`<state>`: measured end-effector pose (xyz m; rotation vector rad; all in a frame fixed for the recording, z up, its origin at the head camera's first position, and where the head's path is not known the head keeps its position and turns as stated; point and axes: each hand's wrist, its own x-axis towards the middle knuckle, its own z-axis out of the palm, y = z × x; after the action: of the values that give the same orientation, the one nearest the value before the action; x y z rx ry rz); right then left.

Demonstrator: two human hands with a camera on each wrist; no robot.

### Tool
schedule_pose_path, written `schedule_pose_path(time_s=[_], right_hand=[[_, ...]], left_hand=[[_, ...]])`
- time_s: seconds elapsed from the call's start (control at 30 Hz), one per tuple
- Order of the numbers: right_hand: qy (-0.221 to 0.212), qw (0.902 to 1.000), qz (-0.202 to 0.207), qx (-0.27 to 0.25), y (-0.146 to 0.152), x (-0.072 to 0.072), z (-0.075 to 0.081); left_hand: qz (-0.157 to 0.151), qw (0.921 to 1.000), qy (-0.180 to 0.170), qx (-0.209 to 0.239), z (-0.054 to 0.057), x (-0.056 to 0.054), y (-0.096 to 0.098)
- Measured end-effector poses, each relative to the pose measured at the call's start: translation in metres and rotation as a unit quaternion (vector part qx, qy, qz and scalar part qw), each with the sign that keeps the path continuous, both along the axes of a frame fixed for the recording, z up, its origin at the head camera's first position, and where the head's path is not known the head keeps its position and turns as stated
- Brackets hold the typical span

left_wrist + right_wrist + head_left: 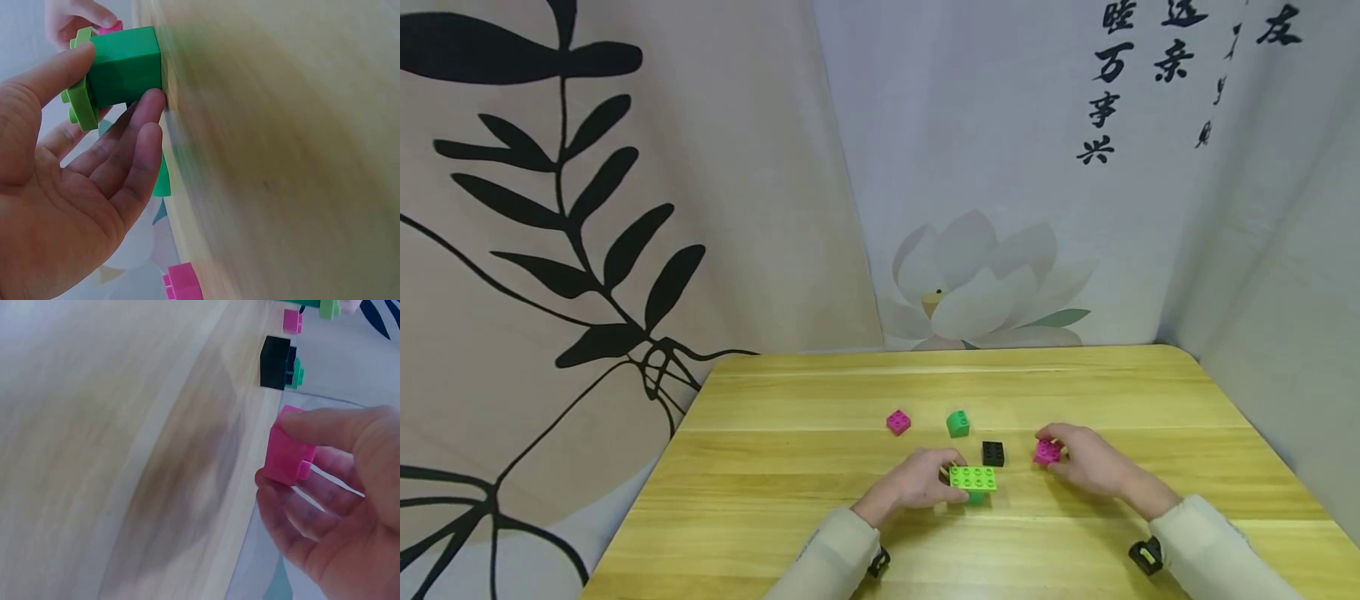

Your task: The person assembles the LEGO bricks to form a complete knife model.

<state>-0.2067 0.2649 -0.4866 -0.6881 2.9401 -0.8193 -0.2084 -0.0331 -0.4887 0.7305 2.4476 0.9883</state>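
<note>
My left hand [917, 482] holds a lime-green toy building brick [973, 475] with two rows of studs, seated on top of a darker green brick [128, 65]. Its thumb lies along the near side, with fingers behind and below, as the left wrist view shows. To the right, my right hand [1090, 465] pinches a magenta building brick [287, 450] between thumb and fingers, studs up. A black brick [992, 452] stands on the table between the hands, just behind the lime-green one.
On the wooden table [820, 400], a second magenta brick [898, 422] and a green brick [958, 423] with a slanted side sit farther back. Printed curtains [760, 208] hang behind the table's far edge and along its right side.
</note>
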Motion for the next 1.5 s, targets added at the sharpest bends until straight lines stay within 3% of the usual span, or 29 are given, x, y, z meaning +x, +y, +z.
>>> schedule_pose_path(time_s=[0.3,0.7,1.13,1.5], right_hand=[[0.008,0.9997,0.019,-0.016,-0.013,0.008,0.004],[0.077,0.9894,0.109,-0.056,-0.04,0.022,0.024],[0.054,0.983,0.155,-0.081,-0.066,0.026,0.02],[0.048,0.9842,0.148,-0.084,-0.076,0.023,0.015]], left_hand=[[0.002,0.9999,-0.009,0.007,-0.003,0.0,-0.001],[0.004,0.9998,-0.015,0.011,-0.003,-0.002,-0.001],[-0.002,0.9997,-0.011,0.021,-0.004,-0.004,-0.001],[0.005,0.9993,-0.023,0.028,-0.006,-0.003,-0.001]])
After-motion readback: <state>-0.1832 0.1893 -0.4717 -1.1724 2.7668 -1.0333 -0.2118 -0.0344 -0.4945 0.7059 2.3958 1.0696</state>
